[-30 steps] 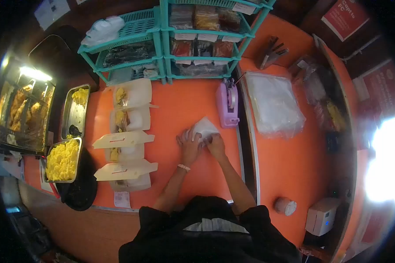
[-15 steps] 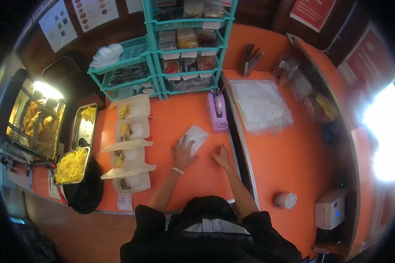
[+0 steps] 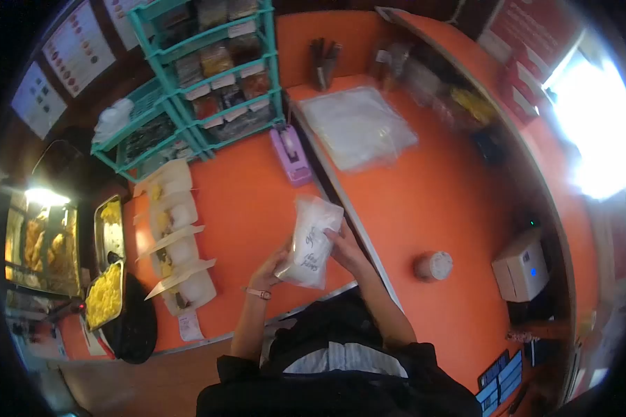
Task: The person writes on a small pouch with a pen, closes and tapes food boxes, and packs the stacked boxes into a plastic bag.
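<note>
A clear plastic packet (image 3: 311, 243) with white contents and dark handwriting is held up over the orange counter, in front of my body. My left hand (image 3: 275, 267) grips its lower left edge, with a band around the wrist. On the other side, my right hand (image 3: 346, 250) has its fingers on the packet's right edge. What exactly is inside the packet I cannot make out. Just beyond it stands a purple tape dispenser (image 3: 291, 156).
Open takeaway boxes (image 3: 200, 288) with white and yellow food line the left, near metal trays of yellow food (image 3: 106, 295) and a lit display case (image 3: 42, 236). Teal racks (image 3: 181, 90) stand behind. Right are a stack of plastic bags (image 3: 358, 128), a white roll (image 3: 433, 265) and a printer (image 3: 522, 267).
My left hand was spread flat on a white piece on the counter, my right hand beside it. Now both hands hold the packet up. The view has turned to the right.
</note>
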Available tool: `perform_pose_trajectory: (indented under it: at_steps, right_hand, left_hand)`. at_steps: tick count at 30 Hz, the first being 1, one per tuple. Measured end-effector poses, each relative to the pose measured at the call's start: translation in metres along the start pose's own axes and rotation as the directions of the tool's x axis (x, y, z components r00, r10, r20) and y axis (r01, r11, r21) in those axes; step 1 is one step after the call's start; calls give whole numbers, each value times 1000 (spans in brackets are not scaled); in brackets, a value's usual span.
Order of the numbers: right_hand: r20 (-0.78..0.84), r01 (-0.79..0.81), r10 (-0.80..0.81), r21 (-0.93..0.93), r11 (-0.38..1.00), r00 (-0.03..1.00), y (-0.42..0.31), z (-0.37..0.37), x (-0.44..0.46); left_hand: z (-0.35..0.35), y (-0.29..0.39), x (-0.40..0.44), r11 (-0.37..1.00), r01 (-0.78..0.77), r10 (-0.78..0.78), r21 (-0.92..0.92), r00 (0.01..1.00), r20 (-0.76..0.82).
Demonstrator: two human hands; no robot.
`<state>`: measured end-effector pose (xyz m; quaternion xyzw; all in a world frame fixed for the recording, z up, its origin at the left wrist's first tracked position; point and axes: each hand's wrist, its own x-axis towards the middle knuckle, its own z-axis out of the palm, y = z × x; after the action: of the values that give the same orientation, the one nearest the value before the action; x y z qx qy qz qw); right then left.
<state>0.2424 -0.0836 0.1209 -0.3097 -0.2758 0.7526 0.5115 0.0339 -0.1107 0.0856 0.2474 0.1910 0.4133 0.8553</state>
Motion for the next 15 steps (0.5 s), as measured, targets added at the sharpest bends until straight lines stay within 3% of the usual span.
perform_pose_trajectory:
  at_steps: [1,2,4,5,7,8,10,11,13,15]
  right_hand:
    - [-20,9,-9,-3,1000,1000,1,-6,-3]
    - [-74,85,-98,-163,983,992,5,-14,-5]
    - [-144,209,-289,-410,888,946,13,-24,-9]
    - [-138,228,-308,-416,881,941,17,-26,-10]
    - [-175,178,-295,-484,857,939,28,-35,-10]
    - [-167,208,-324,-485,849,931,32,-38,-8]
    - [-330,145,-285,-391,909,900,36,-40,-7]
    - [-328,168,-307,-388,906,894,29,-37,-6]
    - [-385,-153,32,-288,945,922,6,-19,-19]
    - [-330,-216,120,-271,938,936,0,-14,-20]
  left_hand:
    - [18,2,6,976,-8,11,217,1000,-11]
    - [20,-3,11,977,2,-3,214,1000,0]
    - [25,-8,23,749,65,42,659,989,-145]
    - [32,-11,30,743,49,47,667,991,-126]
    - [54,-15,39,336,224,238,915,920,-312]
    - [49,-20,42,318,200,247,927,926,-285]
    - [23,-43,48,485,61,361,872,895,-263]
    - [9,-50,51,470,47,363,882,900,-241]
    - [-13,-58,56,754,-10,322,656,877,-356]
    - [0,-48,66,757,-27,326,653,882,-340]
